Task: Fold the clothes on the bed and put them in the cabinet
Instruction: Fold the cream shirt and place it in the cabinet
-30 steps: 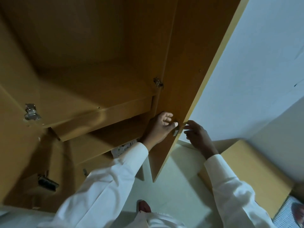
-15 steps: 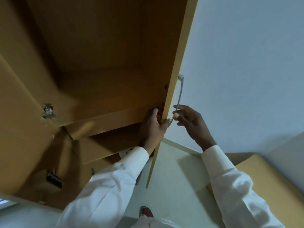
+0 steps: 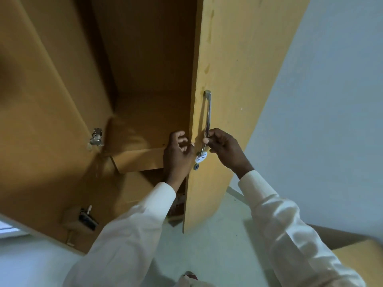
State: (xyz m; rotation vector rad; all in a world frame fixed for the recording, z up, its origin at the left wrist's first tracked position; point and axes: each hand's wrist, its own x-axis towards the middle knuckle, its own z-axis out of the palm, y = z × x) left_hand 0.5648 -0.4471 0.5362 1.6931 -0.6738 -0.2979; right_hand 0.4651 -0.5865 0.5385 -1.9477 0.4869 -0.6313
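The cabinet (image 3: 145, 59) fills my feed from below, both doors swung out and its upper compartment in shadow. A shelf (image 3: 141, 160) crosses it at hand height. Under that shelf something patterned shows beside the sleeve, too dark for me to tell what it is.

The left grip (image 3: 178, 154) holds the free edge of the right door (image 3: 238, 79), fingers curled behind the edge and thumb on its front. The right grip (image 3: 223, 150) pinches the lower end of the metal handle (image 3: 208, 112) on the door's face. Just below hang a white tag (image 3: 201, 157) and 1 lock (image 3: 196, 167).

The left door (image 3: 31, 121) carries 1 hinge (image 3: 96, 137). Beyond are a pale wall (image 3: 331, 100), the floor (image 3: 217, 245) and a wooden panel (image 3: 362, 257) at lower right.
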